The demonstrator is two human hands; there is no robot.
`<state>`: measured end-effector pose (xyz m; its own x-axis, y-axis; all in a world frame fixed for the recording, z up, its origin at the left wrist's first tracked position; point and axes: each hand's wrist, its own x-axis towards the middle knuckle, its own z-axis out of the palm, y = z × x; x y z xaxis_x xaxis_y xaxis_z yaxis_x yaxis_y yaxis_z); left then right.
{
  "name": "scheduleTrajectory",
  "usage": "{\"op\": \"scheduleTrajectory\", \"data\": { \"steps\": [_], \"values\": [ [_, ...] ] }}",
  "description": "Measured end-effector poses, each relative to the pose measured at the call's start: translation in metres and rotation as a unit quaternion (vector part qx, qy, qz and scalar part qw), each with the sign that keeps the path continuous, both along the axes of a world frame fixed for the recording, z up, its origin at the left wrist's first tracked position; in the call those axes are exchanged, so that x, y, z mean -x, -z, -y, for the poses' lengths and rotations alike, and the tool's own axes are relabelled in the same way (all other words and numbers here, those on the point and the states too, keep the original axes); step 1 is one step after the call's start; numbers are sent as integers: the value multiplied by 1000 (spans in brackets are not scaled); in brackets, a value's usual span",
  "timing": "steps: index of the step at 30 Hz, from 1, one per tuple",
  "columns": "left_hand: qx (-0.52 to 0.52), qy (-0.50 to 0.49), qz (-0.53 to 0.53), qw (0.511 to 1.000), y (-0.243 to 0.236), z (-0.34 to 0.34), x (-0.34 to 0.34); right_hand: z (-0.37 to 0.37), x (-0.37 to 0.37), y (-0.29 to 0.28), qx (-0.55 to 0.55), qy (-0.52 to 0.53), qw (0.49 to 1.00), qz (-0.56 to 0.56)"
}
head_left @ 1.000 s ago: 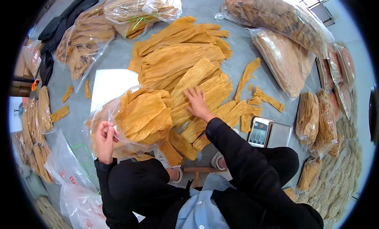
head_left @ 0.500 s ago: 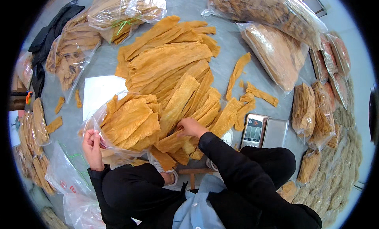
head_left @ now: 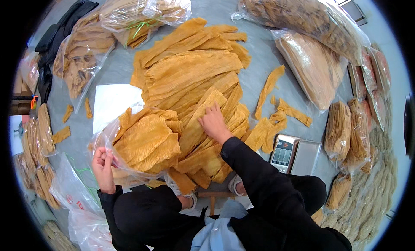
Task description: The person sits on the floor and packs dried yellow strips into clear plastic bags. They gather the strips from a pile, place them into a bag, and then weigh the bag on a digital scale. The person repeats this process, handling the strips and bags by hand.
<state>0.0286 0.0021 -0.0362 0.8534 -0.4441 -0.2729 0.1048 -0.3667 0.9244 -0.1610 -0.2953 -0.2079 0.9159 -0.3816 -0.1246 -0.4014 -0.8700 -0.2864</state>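
Note:
My left hand point(head_left: 104, 165) pinches the rim of a clear plastic bag point(head_left: 102, 136). Wrinkled yellow-brown sheets point(head_left: 146, 138), which look like dried tofu skin, fill the bag's mouth. A big loose pile of the same sheets point(head_left: 186, 73) spreads over the floor in front of me, just beyond the bag and to its right. On that pile my right hand point(head_left: 213, 122) lies with bent fingers and thumb closed on a long wrinkled sheet point(head_left: 207, 105); its fingertips are partly hidden.
A small digital scale point(head_left: 283, 152) with a metal pan sits by my right knee. Loose strips point(head_left: 269, 89) lie beyond it. Filled clear bags point(head_left: 309, 69) stand at the far right, more at far left. White paper point(head_left: 114, 102) lies left; empty plastic bags point(head_left: 80, 190) lie near left.
My right hand has moved up and away from me, from the near edge of the pile onto a sheet further up. My left hand still holds the bag's rim.

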Motion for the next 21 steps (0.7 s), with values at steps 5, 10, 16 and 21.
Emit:
{"op": "scheduleTrajectory", "data": {
  "steps": [5,10,16,21],
  "values": [
    [-24,32,29,999,8,3,-6,19,7,-8,-181,131,974,35],
    [-33,35,10,999,15,-2,-12,67,-43,-25,-69,109,971,199],
    [-52,28,-14,998,18,2,-18,110,-106,-5,27,57,984,168],
    [-52,24,-45,997,22,8,-22,110,-121,10,85,21,994,63]
  ]
}}
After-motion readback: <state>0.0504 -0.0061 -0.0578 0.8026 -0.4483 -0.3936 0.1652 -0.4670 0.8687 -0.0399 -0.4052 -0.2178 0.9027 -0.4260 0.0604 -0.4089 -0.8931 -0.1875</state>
